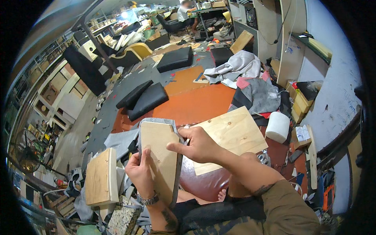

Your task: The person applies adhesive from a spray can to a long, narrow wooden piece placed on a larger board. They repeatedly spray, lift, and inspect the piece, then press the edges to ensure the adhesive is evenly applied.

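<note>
A flat plywood board (pixel 162 156) with rounded top corners stands tilted up in front of me, grey fabric (pixel 156 120) wrapped round its edge. My left hand (pixel 140 174) is closed on its left side, thumb on the bare wood and fingers behind. At the upper right edge my right hand (pixel 199 145) pinches the fabric rim, its thumb over the wood and its fingertips partly hidden. Behind my right hand, a larger plywood sheet (pixel 231 135) lies on a round dark red seat (pixel 205 184). To the left rests a wood-faced cushion block (pixel 100 176) with pale sides.
Black cushions (pixel 149 102) lie on an orange sheet (pixel 196 100) ahead. Grey cloth (pixel 262 94) is heaped at the right, near a white roll (pixel 277 127). Foam and fabric scraps (pixel 125 215) crowd the lower left. Far back, a person (pixel 184 13) sits by a bench.
</note>
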Demonstrator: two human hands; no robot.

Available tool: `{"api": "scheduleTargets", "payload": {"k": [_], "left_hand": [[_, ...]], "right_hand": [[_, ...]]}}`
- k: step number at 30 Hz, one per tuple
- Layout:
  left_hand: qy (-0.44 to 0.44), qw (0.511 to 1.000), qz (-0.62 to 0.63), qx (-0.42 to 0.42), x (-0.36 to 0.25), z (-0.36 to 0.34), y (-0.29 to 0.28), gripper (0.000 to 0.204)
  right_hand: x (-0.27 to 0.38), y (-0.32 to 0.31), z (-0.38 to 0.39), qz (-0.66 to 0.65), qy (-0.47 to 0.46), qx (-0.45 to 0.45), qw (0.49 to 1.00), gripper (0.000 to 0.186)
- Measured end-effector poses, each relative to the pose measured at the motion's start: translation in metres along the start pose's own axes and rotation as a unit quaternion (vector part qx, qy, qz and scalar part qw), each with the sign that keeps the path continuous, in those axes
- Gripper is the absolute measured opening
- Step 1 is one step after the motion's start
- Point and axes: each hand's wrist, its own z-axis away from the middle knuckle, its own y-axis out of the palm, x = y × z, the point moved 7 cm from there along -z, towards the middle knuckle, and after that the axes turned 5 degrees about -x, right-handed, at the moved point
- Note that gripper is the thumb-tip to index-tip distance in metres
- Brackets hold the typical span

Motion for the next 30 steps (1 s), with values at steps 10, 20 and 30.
{"api": "scheduleTargets", "payload": {"k": [10,20,30], "left_hand": [[-0.009,0.998,0.067,0.010,0.016,0.018,-0.030,0.025],[-0.046,0.998,0.040,-0.015,0.017,0.019,-0.044,0.024],[-0.020,0.997,-0.031,-0.060,0.013,0.026,-0.066,0.033]], "right_hand": [[-0.023,0.078,0.046,-0.482,0.289,0.165,0.810,0.044],[-0.033,0.086,0.043,-0.448,0.333,0.143,0.817,0.052],[-0.014,0.056,0.014,0.026,0.026,0.152,0.988,0.043]]}}
